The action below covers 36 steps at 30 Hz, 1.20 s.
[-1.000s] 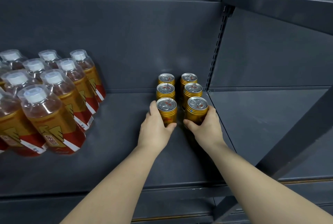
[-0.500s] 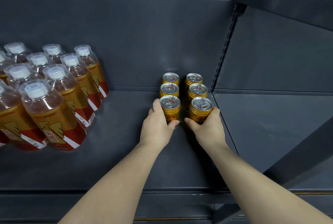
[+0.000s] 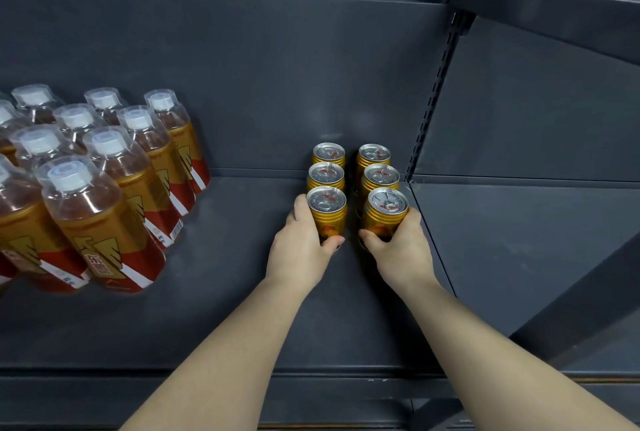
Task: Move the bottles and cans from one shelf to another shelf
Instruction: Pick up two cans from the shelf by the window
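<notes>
**Both hands on the front cans**

The left thumb lies across the front of the front-left can [image 3: 327, 217] and the other fingers wrap round its left side, so the left hand [image 3: 299, 254] is grasping the can low on its body. The right thumb presses the front of the front-right can [image 3: 384, 217], with the fingers curled round its right side. The right hand [image 3: 403, 252] grasps this can in the same way. Both wrists look straight, and both bare forearms reach forward and a little inward.

The two held cans are the front ones of two short rows. Four back cans [image 3: 327, 174] stand just behind them, at the right end of the shelf [image 3: 225, 292]. I cannot tell whether the held cans are lifted. The bottles [image 3: 104, 195] stand well apart, on the left of the same shelf.
</notes>
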Available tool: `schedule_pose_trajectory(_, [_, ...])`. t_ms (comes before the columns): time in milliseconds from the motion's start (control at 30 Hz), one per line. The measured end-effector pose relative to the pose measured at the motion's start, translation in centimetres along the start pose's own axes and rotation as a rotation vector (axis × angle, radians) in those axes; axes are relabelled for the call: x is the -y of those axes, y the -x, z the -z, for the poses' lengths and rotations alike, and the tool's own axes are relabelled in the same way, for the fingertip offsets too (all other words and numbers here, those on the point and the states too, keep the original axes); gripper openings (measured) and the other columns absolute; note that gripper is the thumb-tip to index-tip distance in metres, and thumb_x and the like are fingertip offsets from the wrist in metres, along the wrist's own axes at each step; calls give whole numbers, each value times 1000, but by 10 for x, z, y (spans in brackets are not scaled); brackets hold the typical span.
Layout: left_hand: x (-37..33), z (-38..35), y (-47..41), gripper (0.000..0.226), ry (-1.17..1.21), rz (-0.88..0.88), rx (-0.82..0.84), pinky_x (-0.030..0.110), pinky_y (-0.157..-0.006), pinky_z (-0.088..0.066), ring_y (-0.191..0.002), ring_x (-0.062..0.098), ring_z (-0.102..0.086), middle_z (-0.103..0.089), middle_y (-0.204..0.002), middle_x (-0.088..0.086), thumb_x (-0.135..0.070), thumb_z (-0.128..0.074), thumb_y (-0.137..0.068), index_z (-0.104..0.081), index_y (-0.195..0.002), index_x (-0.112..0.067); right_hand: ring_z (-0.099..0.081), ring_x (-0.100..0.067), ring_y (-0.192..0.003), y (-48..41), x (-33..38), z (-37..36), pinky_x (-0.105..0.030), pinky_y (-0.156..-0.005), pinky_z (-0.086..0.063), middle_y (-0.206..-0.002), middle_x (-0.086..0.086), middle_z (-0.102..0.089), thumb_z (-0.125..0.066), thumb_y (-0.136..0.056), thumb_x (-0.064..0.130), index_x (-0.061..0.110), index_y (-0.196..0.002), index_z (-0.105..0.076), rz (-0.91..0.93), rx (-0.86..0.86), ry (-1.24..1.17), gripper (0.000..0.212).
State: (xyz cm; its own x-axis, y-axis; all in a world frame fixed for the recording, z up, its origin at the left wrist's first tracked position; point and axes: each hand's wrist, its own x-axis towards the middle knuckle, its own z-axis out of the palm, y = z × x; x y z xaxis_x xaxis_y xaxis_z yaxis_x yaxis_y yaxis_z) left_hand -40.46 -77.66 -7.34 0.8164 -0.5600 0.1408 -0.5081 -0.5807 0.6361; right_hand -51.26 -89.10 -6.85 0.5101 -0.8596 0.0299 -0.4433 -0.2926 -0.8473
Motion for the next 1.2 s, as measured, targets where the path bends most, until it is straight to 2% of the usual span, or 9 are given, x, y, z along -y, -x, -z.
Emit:
schedule_pose_trajectory(267, [-3,0,-2,93,-48,20,-21,38,-94,-53,-121,28,-59,-53,-139,7,-49,-77,-82,-20,-149,-19,-58,-25,-120,1,3,1,-35,-93,-49,-135,-3,-55,-80,-84,34,19,-134,-37,-9,-1,55,67])
schedule_pose_trajectory(767, [-9,1,0,90,-109,41,-28,37,-87,-53,-115,29,-61,-55,-134,9,-50,-76,-82,-22,-145,-17,-56,-25,-123,1,5,-1,-36,-95,-49,-138,-4,-53,-80,-83,35,18,-138,-34,-44,5,81,74])
schedule_pose_trajectory(933, [-9,5,3,96,-4,48,24,40,-101,-46,-130,28,-48,-50,-142,9,-51,-80,-77,-23,-148,-18,-48,-26,-134,10,4,3,-40,-105,-45,-147,-4,-47,-84,-77,40,16,-146,-30,-62,36,47,91])
schedule_pose_trajectory(1033, [-9,9,16,104,13,49,38,43,-108,-39,-139,31,-39,-41,-151,10,-48,-79,-79,-14,-155,-17,-48,-26,-132,26,-4,5,-41,-104,-47,-143,-6,-48,-80,-81,42,17,-141,-36,-23,31,164,78])
schedule_pose_trajectory(1100, [-8,12,27,100,-23,69,25,44,-108,-39,-139,33,-39,-38,-153,12,-47,-76,-83,-14,-155,-14,-43,-25,-136,36,-8,5,-44,-106,-46,-146,-6,-45,-74,-86,43,17,-145,-34,22,34,248,75])
schedule_pose_trajectory(1200, [-7,18,50,89,-81,102,15,42,-107,-39,-137,33,-40,-39,-151,13,-49,-69,-89,-20,-154,-12,-26,-25,-149,57,-7,9,-47,-113,-39,-161,-5,-27,-66,-92,43,18,-154,-24,74,100,352,79])
